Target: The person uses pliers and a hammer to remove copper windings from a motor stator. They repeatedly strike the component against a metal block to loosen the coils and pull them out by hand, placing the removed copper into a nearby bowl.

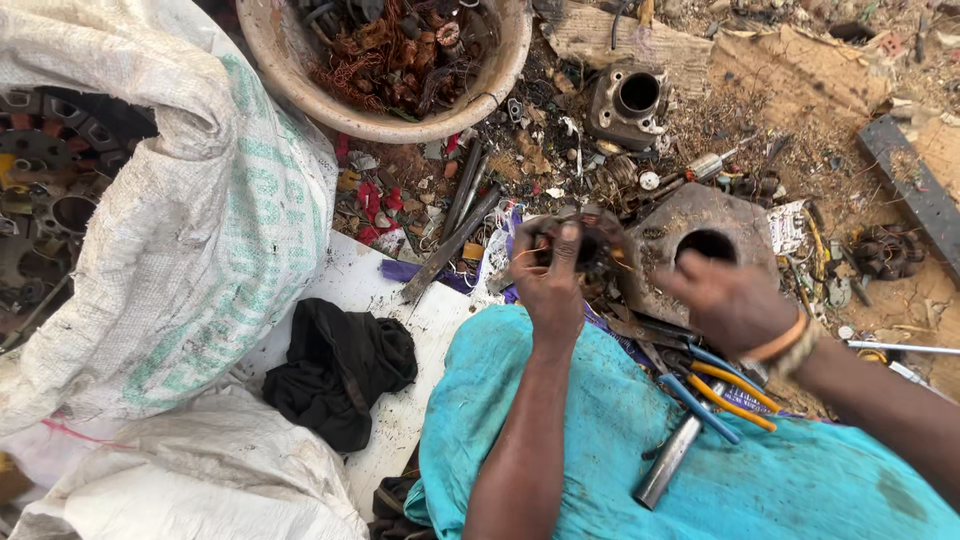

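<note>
Now: left hand [548,285] clamped round motor core [585,240], just left of holed block [700,240]. Right hand [728,300] curled before block; hold unclear. Best keep core steady, fingers off sharp wire. Pliers [725,390] below block, on teal cloth [600,440].

One round bowl [300,95] of copper scrap, two white woven sacks [190,230], one black cloth [340,365], two pliers [725,390], one metal rod [668,460], two hands [548,285], one teal cloth [600,440].
</note>
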